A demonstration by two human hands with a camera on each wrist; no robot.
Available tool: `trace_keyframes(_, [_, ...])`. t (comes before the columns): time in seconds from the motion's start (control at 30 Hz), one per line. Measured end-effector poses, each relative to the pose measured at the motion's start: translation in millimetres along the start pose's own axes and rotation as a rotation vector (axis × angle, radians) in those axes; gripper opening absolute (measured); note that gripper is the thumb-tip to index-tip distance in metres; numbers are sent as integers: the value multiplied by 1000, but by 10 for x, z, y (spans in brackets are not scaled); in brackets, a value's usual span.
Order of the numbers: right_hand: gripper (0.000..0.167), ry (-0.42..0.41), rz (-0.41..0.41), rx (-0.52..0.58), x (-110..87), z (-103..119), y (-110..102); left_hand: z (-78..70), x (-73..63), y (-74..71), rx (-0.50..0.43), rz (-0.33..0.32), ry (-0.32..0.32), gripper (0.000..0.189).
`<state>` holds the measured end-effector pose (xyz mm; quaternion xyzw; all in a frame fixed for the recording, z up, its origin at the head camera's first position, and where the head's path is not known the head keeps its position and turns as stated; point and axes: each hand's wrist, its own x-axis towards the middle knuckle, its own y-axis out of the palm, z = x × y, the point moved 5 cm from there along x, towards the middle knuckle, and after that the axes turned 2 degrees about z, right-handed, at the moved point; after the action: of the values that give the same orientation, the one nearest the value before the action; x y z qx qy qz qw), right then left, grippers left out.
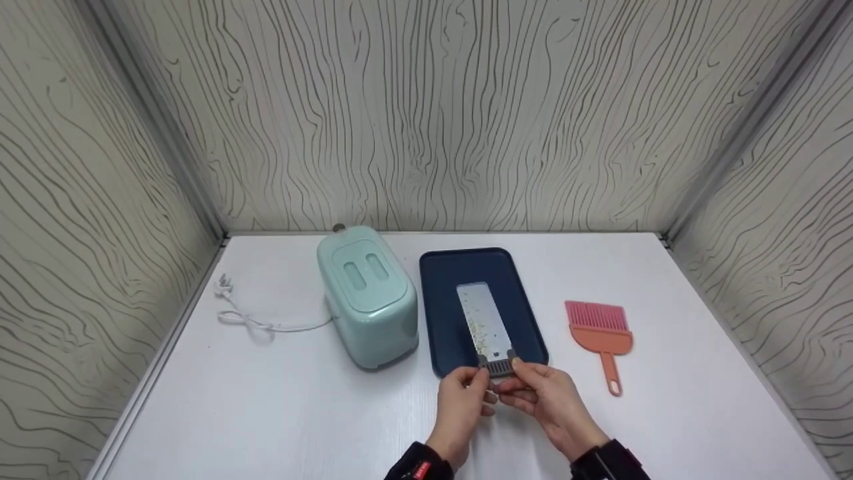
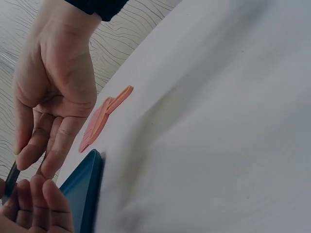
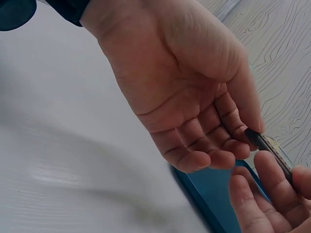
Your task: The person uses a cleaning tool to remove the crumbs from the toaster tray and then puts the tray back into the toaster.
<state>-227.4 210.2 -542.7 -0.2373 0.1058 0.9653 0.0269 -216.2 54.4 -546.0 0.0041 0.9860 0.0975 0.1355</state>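
A long pale crumb tray (image 1: 485,321) with a dark grey slotted end is held over the dark blue tray (image 1: 432,313). Brown and yellowish crumbs are scattered on it, thickest towards the near end. My left hand (image 1: 461,403) pinches the left corner of the grey end between thumb and fingers. At the right corner, my right hand (image 1: 548,403) pinches the same end. In the right wrist view the grey end (image 3: 267,146) appears edge-on between the two hands. The blue tray's near edge is partly hidden by the hands.
A mint-green toaster (image 1: 370,300) with a lidded top stands left of the blue tray. Its white cord (image 1: 286,328) and plug (image 1: 223,285) lie further left. To the right lies an orange dustpan-shaped tool (image 1: 603,340) with pink bristles. Patterned walls enclose the white table (image 1: 300,413).
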Motion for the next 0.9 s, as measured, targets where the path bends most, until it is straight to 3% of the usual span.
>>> trace_keyframes(0.13, [38, 4, 3, -24, -9, -8, 21, 25, 11, -11, -74, -14, -39, 20])
trace_keyframes(0.43, [36, -16, -16, -104, -28, -36, 54, 41, 26, -66, -138, -69, -110, 21])
trace_keyframes(0.9, [29, -41, 28, -135, -46, -56, 205, 33, 40, -124, -354, -95, -76, 25])
